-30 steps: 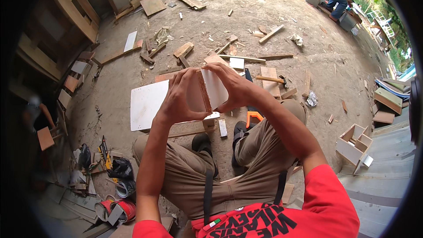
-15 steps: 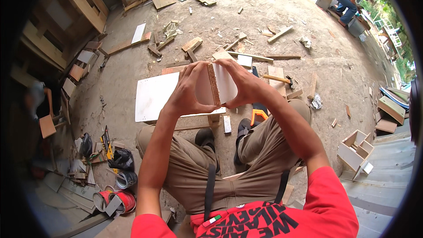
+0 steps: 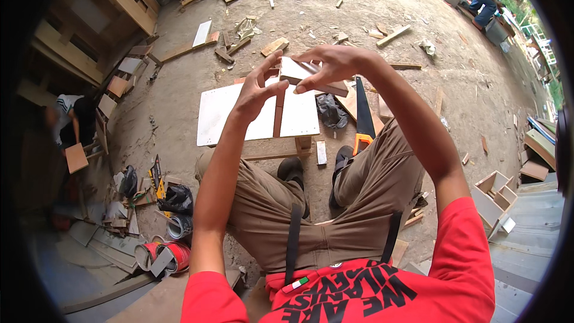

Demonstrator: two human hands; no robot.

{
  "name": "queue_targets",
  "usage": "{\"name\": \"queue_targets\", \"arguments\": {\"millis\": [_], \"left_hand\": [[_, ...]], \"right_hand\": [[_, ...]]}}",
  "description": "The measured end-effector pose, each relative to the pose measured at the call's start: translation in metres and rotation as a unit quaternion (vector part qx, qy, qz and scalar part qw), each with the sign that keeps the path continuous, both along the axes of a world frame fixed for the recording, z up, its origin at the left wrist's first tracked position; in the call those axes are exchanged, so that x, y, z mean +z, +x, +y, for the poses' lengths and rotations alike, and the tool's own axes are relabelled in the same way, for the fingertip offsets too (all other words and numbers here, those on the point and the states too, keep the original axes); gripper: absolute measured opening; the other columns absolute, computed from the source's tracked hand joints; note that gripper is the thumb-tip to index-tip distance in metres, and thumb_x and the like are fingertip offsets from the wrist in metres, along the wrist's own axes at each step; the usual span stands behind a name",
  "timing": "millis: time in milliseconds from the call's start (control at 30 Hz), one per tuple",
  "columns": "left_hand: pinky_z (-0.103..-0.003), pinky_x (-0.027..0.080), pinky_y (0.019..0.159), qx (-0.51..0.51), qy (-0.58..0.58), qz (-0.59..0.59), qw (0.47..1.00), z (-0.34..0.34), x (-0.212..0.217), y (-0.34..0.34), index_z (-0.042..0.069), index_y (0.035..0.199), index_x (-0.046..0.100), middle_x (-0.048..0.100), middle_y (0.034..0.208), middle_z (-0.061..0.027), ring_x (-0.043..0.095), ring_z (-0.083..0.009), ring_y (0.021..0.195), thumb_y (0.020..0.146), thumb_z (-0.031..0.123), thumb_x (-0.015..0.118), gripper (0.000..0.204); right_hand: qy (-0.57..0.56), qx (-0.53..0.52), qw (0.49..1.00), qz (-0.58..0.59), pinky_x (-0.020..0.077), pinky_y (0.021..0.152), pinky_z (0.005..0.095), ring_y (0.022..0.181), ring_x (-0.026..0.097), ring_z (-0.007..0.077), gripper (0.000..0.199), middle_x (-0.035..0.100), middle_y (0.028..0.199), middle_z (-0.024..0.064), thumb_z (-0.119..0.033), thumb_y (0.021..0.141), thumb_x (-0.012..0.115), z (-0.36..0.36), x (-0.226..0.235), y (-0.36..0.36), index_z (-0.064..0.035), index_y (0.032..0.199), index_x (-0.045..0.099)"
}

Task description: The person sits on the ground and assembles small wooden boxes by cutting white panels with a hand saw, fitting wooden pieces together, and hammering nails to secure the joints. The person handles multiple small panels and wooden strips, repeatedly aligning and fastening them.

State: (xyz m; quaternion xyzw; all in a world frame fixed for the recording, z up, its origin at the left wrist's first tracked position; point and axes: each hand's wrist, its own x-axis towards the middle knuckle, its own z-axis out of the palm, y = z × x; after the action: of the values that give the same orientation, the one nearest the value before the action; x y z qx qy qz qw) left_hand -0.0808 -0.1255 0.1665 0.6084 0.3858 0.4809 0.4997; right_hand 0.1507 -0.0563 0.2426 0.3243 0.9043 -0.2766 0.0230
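A small white-faced board (image 3: 292,72) with a brown edge tilts above a low white-topped work surface (image 3: 227,116). My right hand (image 3: 335,67) grips the board, thumb on the near side and fingers beyond. My left hand (image 3: 257,91) is beside the board's left end, its thumb and fingers curved and spread apart; any contact there is hard to make out. A narrow brown strip (image 3: 278,113) runs down the white surface below my hands. Right of that surface lies a handsaw (image 3: 363,110) with an orange handle.
A black plastic bag (image 3: 332,110) sits near the saw. A white block (image 3: 321,152) lies between my feet. Red cans (image 3: 176,256) stand at lower left, and a divided wooden box (image 3: 495,197) at right. Scrap wood litters the dirt floor. Two other people work at the far left and far right.
The board has turned from upright, edge toward me, to a flatter tilt. My right hand has risen over it, and my left hand has loosened. The view has shifted, exposing more of the white surface.
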Motion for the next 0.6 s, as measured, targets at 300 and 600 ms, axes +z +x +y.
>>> {"name": "queue_targets", "arguments": {"millis": [300, 600], "left_hand": [[-0.051, 0.057, 0.090, 0.028, -0.086, -0.243, 0.966, -0.015, -0.009, 0.015, 0.003, 0.130, 0.052, 0.061, 0.106, -0.0151, 0.065, -0.0260, 0.098, 0.093, 0.049, 0.053, 0.059], [-0.046, 0.058, 0.080, 0.147, -0.076, -0.325, 0.931, -0.022, -0.012, -0.009, 0.005, 0.122, 0.050, 0.060, 0.097, -0.0111, 0.065, -0.0231, 0.090, 0.092, 0.051, 0.054, 0.055]], "right_hand": [[-0.055, -0.043, 0.997, -0.024, 0.0540, 0.089, 0.0500, 0.117, 0.061, 0.0333, 0.099, 0.062, 0.128, 0.0233, -0.086, 0.086, 0.031, 0.027, 0.035, -0.016, -0.0042, 0.133, 0.060], [-0.037, -0.308, 0.813, 0.492, 0.0515, 0.095, 0.0492, 0.123, 0.052, 0.0411, 0.103, 0.047, 0.130, 0.0328, -0.073, 0.084, 0.060, -0.038, -0.035, -0.007, 0.0053, 0.144, 0.030]]}}
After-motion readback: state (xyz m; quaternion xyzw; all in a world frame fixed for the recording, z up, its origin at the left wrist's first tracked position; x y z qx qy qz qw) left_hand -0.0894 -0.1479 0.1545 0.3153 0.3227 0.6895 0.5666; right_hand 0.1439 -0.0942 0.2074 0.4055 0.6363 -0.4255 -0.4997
